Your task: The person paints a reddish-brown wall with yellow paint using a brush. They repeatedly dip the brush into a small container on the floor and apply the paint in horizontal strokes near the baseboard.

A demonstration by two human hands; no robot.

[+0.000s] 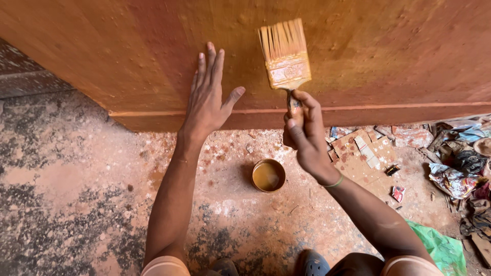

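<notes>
A broad reddish-brown wooden panel (358,51) fills the upper part of the view, its face glossy and slightly speckled, with a narrow ledge running along its lower edge. Below it lies a rough concrete floor (66,204), stained with reddish dust and pale splashes. To the right on the floor sits a heap of crumpled wrappers and scraps (458,168), a stained piece of cardboard (365,158) and a green plastic bag (440,248). The left hand (207,99) lies flat against the panel, fingers stretched out and a little spread, thumb out to the side, holding nothing. The right hand (304,133) is closed round the handle of a flat paintbrush (285,53), whose pale bristles point upward and lie against the panel just right of the left hand. A small round tin (268,175) of yellowish-brown liquid stands on the floor between the two forearms, well below the brush. Judging by this, the coating of the panel is in progress, with the brush at the wood; a further stroke would call for steady pressure and an even drag along the grain.
</notes>
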